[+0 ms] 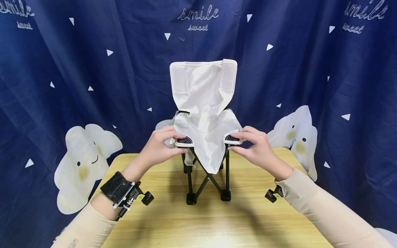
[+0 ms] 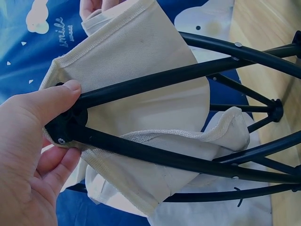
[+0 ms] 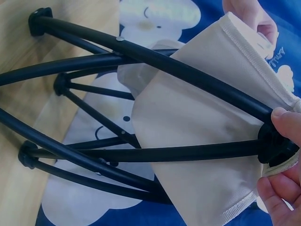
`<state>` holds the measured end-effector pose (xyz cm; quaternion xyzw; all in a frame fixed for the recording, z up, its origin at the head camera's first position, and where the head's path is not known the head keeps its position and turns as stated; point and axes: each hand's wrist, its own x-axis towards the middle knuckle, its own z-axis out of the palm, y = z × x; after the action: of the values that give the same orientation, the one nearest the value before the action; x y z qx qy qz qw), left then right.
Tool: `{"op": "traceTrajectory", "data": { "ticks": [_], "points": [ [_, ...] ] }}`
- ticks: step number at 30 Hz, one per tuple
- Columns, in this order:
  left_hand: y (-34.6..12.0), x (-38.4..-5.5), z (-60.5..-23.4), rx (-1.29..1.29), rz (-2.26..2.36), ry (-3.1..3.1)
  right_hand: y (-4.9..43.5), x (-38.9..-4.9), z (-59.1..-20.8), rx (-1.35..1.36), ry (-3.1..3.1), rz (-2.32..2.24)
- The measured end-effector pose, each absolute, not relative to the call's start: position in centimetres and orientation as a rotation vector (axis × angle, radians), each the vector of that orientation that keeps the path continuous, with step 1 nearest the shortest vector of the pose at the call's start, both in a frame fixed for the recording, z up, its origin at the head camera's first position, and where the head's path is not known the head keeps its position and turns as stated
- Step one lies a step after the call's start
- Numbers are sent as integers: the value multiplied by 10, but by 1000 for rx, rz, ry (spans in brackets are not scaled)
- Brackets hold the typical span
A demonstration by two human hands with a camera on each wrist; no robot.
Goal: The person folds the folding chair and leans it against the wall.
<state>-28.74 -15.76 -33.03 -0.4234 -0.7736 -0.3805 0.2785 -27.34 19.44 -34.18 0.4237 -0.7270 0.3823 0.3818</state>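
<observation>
A small folding chair with a white fabric seat and an upright white back stands on the table, its black tube legs crossed below. My left hand pinches the seat's left front corner between thumb and fingers, at a black plastic joint. At the opposite front corner, my right hand pinches another black joint the same way. From below, both wrist views show the tubes running from these joints, and a loose fabric flap hangs under the seat.
The wooden table carries the chair on black feet. Behind hangs a dark blue curtain printed with clouds and triangles. A wrist camera is strapped to the left forearm, another to the right.
</observation>
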Motion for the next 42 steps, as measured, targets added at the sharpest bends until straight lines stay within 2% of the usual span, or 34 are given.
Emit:
{"op": "traceTrajectory", "data": {
  "ticks": [42],
  "points": [
    [-145, -288, -322, -1162, -1005, -2082, 186, -278, -337, 1078, -1848, 975]
  ]
}}
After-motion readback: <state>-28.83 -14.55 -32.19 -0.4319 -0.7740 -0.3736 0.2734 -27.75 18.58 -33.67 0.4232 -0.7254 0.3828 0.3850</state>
